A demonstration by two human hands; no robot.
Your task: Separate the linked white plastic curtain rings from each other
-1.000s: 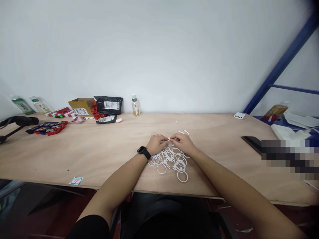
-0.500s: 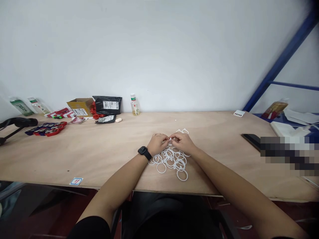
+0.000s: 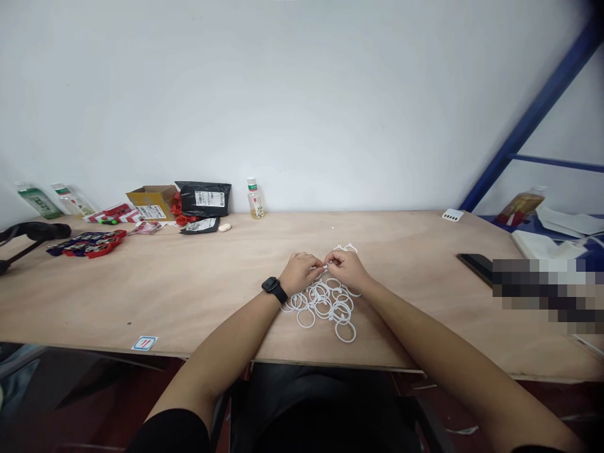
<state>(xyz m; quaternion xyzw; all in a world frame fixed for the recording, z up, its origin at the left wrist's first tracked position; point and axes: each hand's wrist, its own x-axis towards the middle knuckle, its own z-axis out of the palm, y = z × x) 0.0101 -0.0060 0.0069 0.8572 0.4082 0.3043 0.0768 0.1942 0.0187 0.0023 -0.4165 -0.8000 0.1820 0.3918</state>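
Note:
My left hand (image 3: 302, 272), with a black watch (image 3: 271, 285) on its wrist, has its fingers pinched on a white curtain ring (image 3: 324, 268). My right hand (image 3: 346, 267) pinches the same ring from the other side, fingertips almost touching those of the left. Fingers cover most of this ring. Just below both hands lies a loose pile of white curtain rings (image 3: 323, 307), overlapping one another, some with small knobs. Two more rings (image 3: 350, 248) show behind my right hand.
Along the wall stand a bottle (image 3: 255, 200), a black parcel bag (image 3: 204, 200) and an open carton (image 3: 153, 202). Red and blue metal-fitted items (image 3: 89, 244) lie at left. A phone (image 3: 479, 267) and a white charger (image 3: 452, 215) are at right. A number card (image 3: 144, 343) marks the front edge.
My fingertips have shifted slightly on the curtain ring, and its small white knob, upright between them before, is now tilted and more covered by my right fingers. The pile is unchanged.

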